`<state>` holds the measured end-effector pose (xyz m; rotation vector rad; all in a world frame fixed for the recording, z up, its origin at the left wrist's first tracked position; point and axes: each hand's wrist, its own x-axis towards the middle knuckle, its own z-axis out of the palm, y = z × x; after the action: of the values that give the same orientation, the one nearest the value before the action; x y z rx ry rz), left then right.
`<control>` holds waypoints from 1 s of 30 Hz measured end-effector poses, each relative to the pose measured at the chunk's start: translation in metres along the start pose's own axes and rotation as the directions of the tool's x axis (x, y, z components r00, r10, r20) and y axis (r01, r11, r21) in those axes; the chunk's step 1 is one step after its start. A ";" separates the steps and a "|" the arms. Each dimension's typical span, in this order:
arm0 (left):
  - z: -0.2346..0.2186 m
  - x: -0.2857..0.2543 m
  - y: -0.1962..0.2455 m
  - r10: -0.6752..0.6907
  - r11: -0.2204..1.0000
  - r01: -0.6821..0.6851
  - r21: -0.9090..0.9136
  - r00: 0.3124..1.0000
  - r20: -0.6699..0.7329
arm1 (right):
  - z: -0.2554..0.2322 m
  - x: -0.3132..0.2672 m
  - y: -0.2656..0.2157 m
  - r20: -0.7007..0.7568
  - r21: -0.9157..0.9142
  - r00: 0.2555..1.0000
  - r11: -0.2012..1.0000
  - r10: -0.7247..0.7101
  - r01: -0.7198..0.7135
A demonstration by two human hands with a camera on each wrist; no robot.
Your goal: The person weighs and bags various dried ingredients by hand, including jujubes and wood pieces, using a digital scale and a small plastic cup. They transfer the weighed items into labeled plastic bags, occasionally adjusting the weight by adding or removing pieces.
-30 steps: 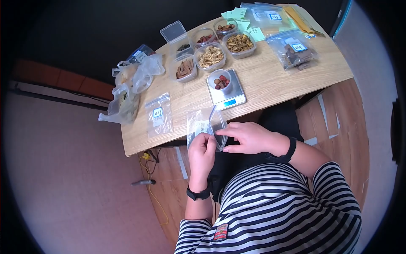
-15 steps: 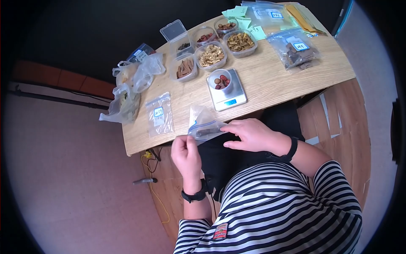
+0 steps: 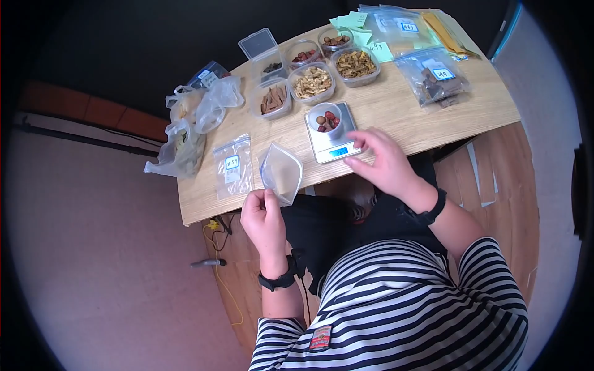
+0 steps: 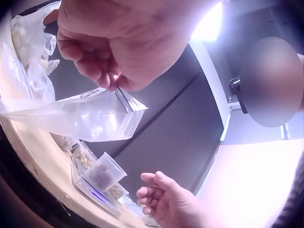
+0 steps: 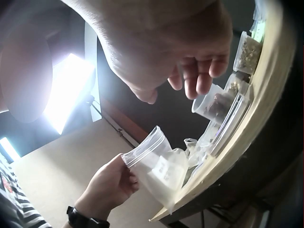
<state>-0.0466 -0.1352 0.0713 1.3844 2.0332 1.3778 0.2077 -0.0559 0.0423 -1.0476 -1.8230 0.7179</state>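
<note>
My left hand [image 3: 265, 226] pinches the zip-lock edge of a clear plastic bag [image 3: 286, 173] above the table's front edge. The bag's mouth gapes, and a white label [image 5: 160, 172] shows through it in the right wrist view. My right hand [image 3: 390, 164] holds nothing, its fingers loosely bent and thumb apart. It hovers just right of a clear plastic cup [image 4: 118, 170], its fingertips near the rim in the right wrist view. Red dried fruits [image 3: 331, 116] and a round brown one lie in the cup. Under the cup is a digital scale [image 3: 348, 117] with a lit blue display.
Behind the scale, several clear tubs [image 3: 272, 116] hold dried pieces. A labelled flat zip bag [image 3: 238, 179] lies at left, beside crumpled plastic bags [image 3: 185, 151]. A filled zip bag [image 3: 427, 93], green notes [image 3: 380, 52] and a brown envelope [image 3: 448, 34] are at right.
Both hands were on the bag; the right has let go and moved right and up to beside the cup. The left has shifted left with the bag, whose mouth has spread open.
</note>
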 end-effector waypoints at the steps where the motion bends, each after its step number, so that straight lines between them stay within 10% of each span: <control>1: 0.002 0.002 -0.001 0.000 1.000 0.000 -0.001 1.000 -0.001 | -0.002 0.006 0.003 -0.015 -0.088 1.000 0.996 0.012 -0.013; 8: 0.020 0.013 0.003 0.032 0.998 -0.036 0.057 0.997 0.065 | 0.012 0.033 0.028 -0.043 -0.389 0.998 0.920 0.040 -0.054; 30: 0.032 0.032 -0.005 0.009 0.998 -0.013 0.065 0.998 0.062 | 0.039 0.053 0.035 0.023 -0.352 0.995 0.932 0.099 -0.084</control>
<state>-0.0425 -0.0917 0.0599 1.4486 2.0505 1.2678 0.1727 0.0059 0.0188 -1.3650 -1.9935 0.4775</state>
